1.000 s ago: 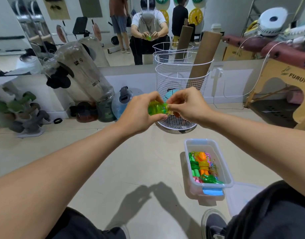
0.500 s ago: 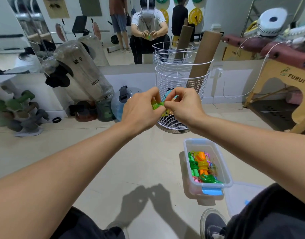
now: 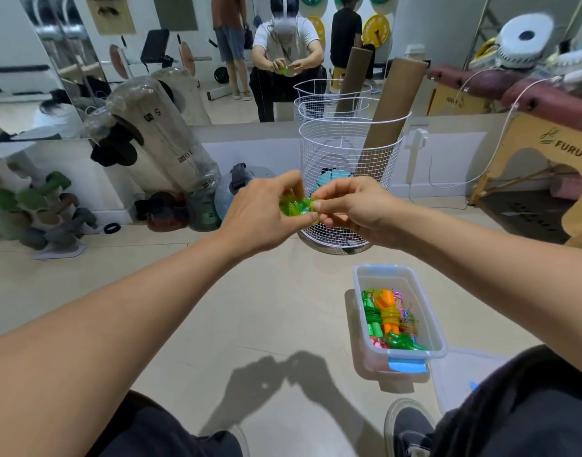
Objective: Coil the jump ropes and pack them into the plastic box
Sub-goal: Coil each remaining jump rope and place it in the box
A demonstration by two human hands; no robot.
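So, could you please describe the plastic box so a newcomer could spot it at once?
Find the white wire basket on the floor. Just nearer the person sits the box, clear, lidless, with a blue latch; it alone holds bright coiled ropes.

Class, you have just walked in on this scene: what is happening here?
A seated person holds a green jump rope up between both hands, the left hand and right hand each pinching it. The clear plastic box on the floor, lid off, already holds several coiled ropes, green and orange among them.
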